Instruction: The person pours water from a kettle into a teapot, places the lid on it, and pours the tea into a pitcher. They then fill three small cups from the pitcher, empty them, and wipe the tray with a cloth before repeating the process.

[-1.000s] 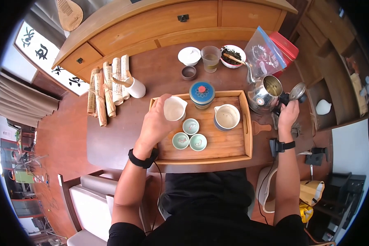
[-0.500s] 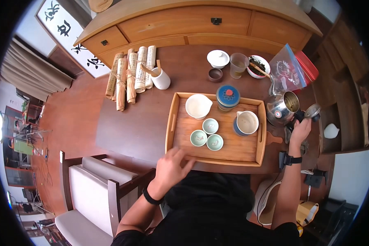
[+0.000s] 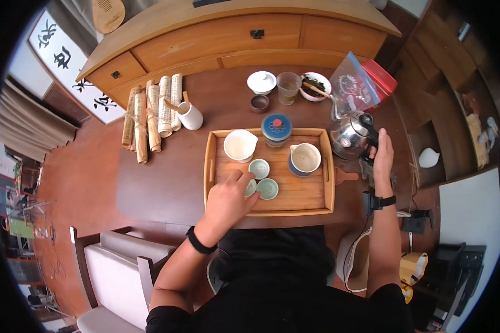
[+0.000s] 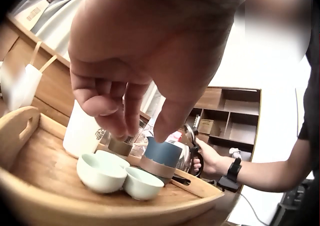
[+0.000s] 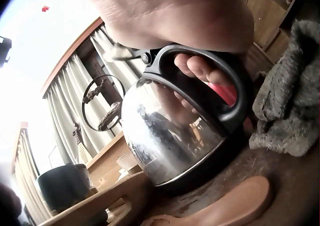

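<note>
Three pale green teacups (image 3: 268, 190) sit close together on a wooden tray (image 3: 302, 195). Over the nearest left one hovers my left hand (image 3: 226, 201), thumb apart from loosely bent fingers; the left wrist view has it above the cups (image 4: 102, 173) with nothing between the fingers. My right hand (image 3: 384, 158) grips the black handle of a steel kettle (image 3: 345, 137), its fingers curled through the loop in the right wrist view. The kettle stands right of the tray, its lid down in the head view. A white pitcher (image 3: 240, 145) and a blue-based pitcher (image 3: 305, 159) share the tray.
A blue-lidded jar (image 3: 276, 130) stands at the tray's back. Behind it are a lidded white bowl (image 3: 261, 82), a plastic cup (image 3: 288, 89) and a bowl of leaves (image 3: 316, 86). Bamboo scrolls (image 3: 141, 125) lie left; a grey cloth (image 5: 292, 95) lies beside the kettle.
My left hand has moved from above the white pitcher, back to the tray's front edge, then forward over the cups. The kettle's lid, raised earlier, has come down; my right hand stays at the handle.
</note>
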### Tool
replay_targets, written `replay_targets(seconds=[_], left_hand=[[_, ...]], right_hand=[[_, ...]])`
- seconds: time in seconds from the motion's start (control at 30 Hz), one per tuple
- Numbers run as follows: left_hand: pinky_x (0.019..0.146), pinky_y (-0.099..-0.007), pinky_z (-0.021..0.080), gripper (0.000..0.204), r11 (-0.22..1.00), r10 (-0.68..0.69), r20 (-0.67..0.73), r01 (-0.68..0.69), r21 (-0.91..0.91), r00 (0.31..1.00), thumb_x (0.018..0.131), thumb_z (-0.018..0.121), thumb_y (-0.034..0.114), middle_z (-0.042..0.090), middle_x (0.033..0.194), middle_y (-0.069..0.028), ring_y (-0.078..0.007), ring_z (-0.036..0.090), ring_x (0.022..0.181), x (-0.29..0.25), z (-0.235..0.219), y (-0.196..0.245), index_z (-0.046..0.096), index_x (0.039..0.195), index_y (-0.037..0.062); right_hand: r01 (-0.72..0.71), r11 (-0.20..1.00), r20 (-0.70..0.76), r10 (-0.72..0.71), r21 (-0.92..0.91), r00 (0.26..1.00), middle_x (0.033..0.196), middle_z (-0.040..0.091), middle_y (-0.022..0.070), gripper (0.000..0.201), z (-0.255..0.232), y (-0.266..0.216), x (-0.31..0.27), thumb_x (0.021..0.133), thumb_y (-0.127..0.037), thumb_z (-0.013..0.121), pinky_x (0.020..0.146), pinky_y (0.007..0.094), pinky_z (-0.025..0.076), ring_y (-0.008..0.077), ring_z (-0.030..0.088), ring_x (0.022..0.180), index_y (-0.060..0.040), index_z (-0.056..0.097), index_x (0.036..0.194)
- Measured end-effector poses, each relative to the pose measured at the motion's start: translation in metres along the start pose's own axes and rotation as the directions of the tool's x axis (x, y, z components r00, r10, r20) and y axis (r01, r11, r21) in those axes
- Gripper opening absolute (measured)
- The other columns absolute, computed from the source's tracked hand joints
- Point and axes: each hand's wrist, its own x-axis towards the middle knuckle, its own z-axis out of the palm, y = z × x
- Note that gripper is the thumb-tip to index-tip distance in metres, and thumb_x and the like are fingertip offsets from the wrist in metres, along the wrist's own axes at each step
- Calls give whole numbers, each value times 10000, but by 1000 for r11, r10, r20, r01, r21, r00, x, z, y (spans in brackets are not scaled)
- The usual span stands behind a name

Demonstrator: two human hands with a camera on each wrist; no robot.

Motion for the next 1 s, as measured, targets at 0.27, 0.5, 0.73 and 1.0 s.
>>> replay_targets(seconds=[0.27, 0.5, 0.73, 1.0], left_hand=[[731, -479, 643, 270, 982, -119, 83, 105, 158, 989, 933, 872, 271, 773, 1000, -123, -375, 785, 819, 13, 43, -7, 833, 1157, 126], [721, -471, 643, 257, 984, -122, 10, 120, 131, 992, 939, 864, 284, 793, 961, -116, -350, 797, 832, 10, 46, -6, 847, 1140, 125], [665, -453, 614, 198, 974, -224, -154, 215, -74, 962, 965, 850, 271, 781, 843, -82, -317, 768, 737, -11, 22, -26, 843, 1069, 103], [628, -408, 582, 126, 952, -282, -301, 227, -206, 911, 982, 868, 198, 759, 823, -88, -282, 742, 685, -37, 36, -49, 817, 967, 83]], right_hand=[[90, 983, 92, -76, -160, 993, 807, 658, -11, 443, -19, 33, 7, 1124, -452, 751, 653, 279, 442, 81, 553, 686, -9, 759, 1118], [-70, 986, 276, 25, 154, 961, 915, 733, -33, 237, -27, 24, 4, 1041, -210, 877, 591, 230, 366, 16, 485, 663, -27, 780, 1156], [14, 968, 203, -67, 252, 977, 952, 753, -6, 190, -69, -21, -17, 1064, -99, 815, 575, 211, 317, -1, 454, 645, 4, 766, 1216], [130, 989, 340, -101, -65, 935, 971, 789, 5, 276, -114, -74, -63, 987, -169, 903, 785, 248, 562, 81, 709, 872, 14, 787, 1158]])
